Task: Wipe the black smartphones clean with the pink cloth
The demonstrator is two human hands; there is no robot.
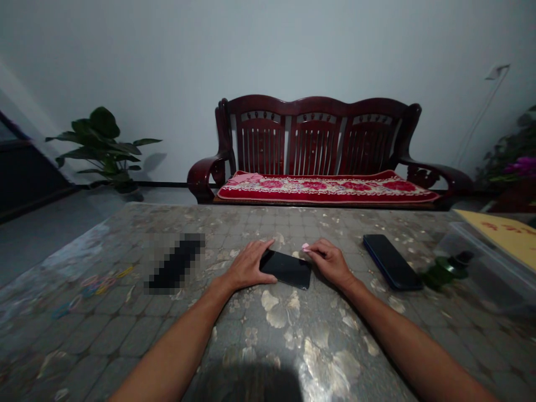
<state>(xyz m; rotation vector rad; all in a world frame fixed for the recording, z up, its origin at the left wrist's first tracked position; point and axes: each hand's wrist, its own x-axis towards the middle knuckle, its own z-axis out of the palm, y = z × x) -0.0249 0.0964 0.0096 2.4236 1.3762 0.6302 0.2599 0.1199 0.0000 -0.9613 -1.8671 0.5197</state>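
Note:
A black smartphone lies flat on the patterned tabletop in front of me, its dark screen facing up. Around its left end my left hand is closed, the thumb along the near edge and the fingers at the far edge. Just past the phone's right end, my right hand pinches a small pink piece between thumb and fingers. Whether that piece is cloth or paper I cannot make out.
To the right lie another phone, a green bottle and a clear plastic box under a yellow sheet. On the left are a pixelated dark object and several coloured bands. A wooden bench stands beyond the table.

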